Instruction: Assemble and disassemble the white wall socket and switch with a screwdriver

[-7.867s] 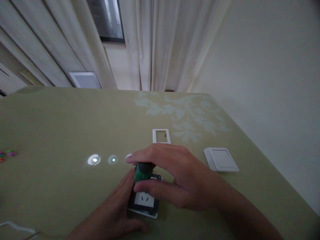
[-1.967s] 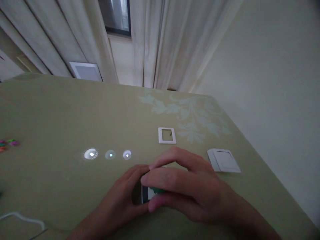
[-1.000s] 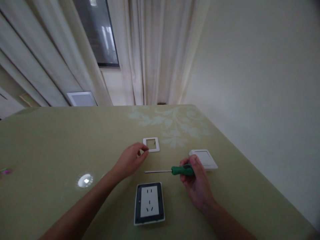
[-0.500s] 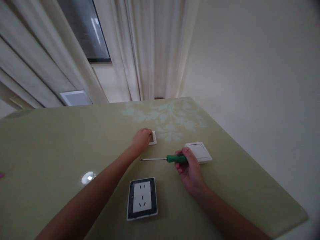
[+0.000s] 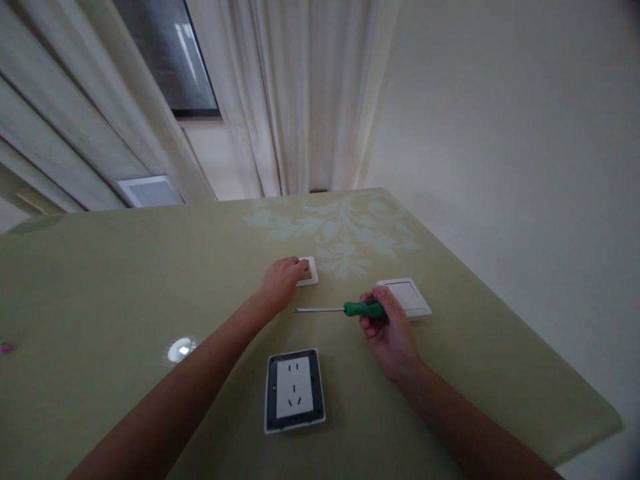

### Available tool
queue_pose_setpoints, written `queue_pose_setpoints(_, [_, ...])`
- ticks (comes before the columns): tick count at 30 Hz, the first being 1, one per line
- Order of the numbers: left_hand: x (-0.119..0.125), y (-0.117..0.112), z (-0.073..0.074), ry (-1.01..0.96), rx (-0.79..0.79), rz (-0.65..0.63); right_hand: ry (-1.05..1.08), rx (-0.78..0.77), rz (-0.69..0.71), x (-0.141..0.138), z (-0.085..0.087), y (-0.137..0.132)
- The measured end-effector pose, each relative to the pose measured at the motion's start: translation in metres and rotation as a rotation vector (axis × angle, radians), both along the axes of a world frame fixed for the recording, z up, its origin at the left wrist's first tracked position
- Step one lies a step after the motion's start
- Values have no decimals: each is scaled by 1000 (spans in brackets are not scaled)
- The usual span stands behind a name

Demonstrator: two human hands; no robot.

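My right hand (image 5: 393, 330) is wrapped round the green handle of a screwdriver (image 5: 364, 308). Its metal shaft points left, level above the table. Farther off, my left hand (image 5: 284, 283) reaches to a white cover frame (image 5: 314, 271) lying flat. Its fingers are bent together over the frame's opening; whether they pinch anything is hidden. Close to me lies a wall socket (image 5: 294, 387) with dark edging around its white face and its slots upward. Just beyond my right hand sits a white switch panel (image 5: 411, 298), partly covered by the fingers.
A pale green cloth with a leaf pattern covers the table (image 5: 115, 267). A wall (image 5: 510, 167) runs along the right edge, and curtains (image 5: 320, 100) hang behind. A light reflection shows beside my left forearm. Something small and purple (image 5: 5, 347) lies at the far left.
The view has shifted slightly, so the things on the table appear a little farther right and higher. The left fingers reach slightly more over the frame's opening. The right hand still grips the screwdriver.
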State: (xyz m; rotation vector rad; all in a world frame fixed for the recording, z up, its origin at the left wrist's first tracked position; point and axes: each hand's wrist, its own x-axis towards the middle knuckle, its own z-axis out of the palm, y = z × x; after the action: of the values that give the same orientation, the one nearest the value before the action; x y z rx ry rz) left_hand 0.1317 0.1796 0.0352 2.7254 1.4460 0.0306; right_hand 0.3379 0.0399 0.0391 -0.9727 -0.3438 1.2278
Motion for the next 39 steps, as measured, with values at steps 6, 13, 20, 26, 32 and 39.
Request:
queue_pose_setpoints(6, [-4,1,-4,6,25,-66,15,6,10,1,-4,4])
queue_pose_setpoints(13, [-8,3,-3,-156,21,-98,44,4,50,1,-7,3])
queue_pose_setpoints(20, [-32,-39,22,-541,-12,-89,137,-23,107,9,-2,-1])
queue_pose_setpoints(26, [-70,-113,27,-876,-319,-178,195,-48,152,9,-3,-5])
queue_pose_setpoints(32, [-78,-153,18,-977,-394,-202,208,-77,186,7,-10,-7])
queue_pose_setpoints(39, [-65,-163,18,-981,-393,-256,190,-90,189,8,-7,-6])
